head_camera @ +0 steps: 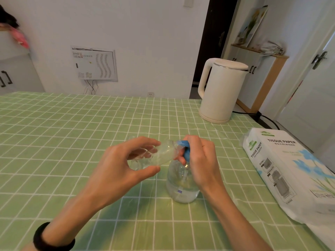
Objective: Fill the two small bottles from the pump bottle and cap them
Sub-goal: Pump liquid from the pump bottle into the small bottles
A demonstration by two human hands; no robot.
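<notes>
Plastic btl (tilted); pump btl part-full

Table with a green cloth full of white squares. At two o'clock, a white kettle, standing up. At three o'clock, a big pack of tissue paper, lying flat. Near the middle, a clear pump bottle, standing up.

Both of the person's forearms are bare along all their visible length, and so are the left grip and the right grip. A black band sits round the left wrist. It is broad, plain and matte, fits snugly, and shows above the near left corner of the desk. The right wrist is bare. Any face or clasp on the band cannot be made out.
</notes>
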